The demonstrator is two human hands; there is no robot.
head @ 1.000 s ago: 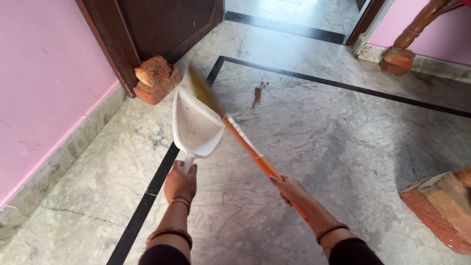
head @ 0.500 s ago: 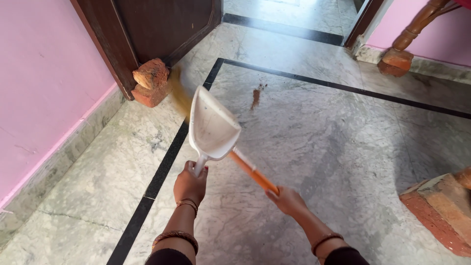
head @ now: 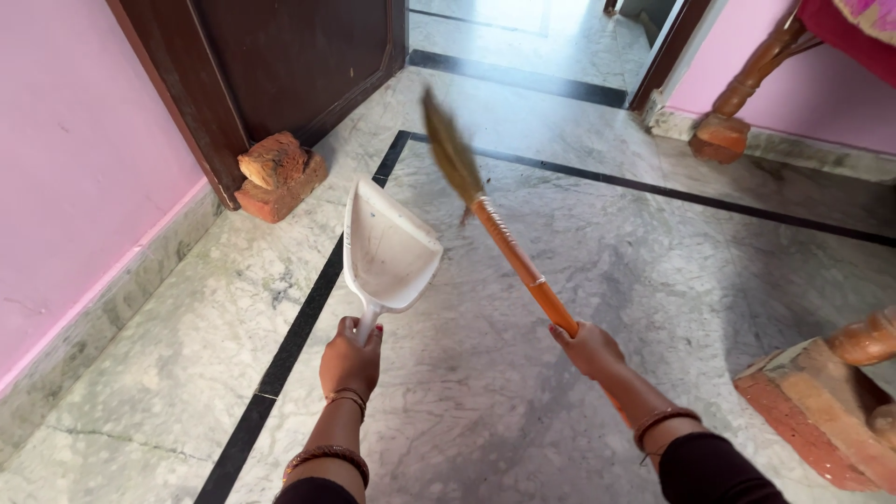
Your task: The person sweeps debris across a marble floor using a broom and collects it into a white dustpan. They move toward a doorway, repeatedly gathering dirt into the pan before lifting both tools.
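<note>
Grey-white marble floor (head: 653, 280), veined and crossed by a black inlaid strip (head: 299, 327), was seen filling the view. Nearest the camera, two forearms with bangles were stretched forward. The left hand (head: 350, 359) was closed fully round the short handle of a white plastic dustpan (head: 387, 250), which was held clear of the floor with its open mouth pointed toward 12 o'clock, above the black strip. The right hand (head: 588, 347) was wrapped tight about the lower end of an orange-handled broom (head: 523, 266), whose shaft was angled toward 11 o'clock. Its straw bristles (head: 450, 154) were blurred and raised off the floor, just past the dustpan's far right corner and apart from it.

At 4 o'clock from the right hand, a red brick block (head: 821, 401) was set under a wooden furniture leg. At 10 o'clock from the dustpan, a rough brick (head: 277, 175) was lodged against the foot of a dark wooden door (head: 299, 56), beside a pink wall (head: 75, 187). Farther off, at 1 o'clock, another wooden leg was propped on a brick (head: 719, 135) by the doorway.

The step in hand was judged to be a sweeping stroke, caught with the broom in mid-air. For any dirt to be gathered, the bristles would need to be brought down onto the marble and the dustpan's front lip laid flat against it, mouth facing the stroke.
</note>
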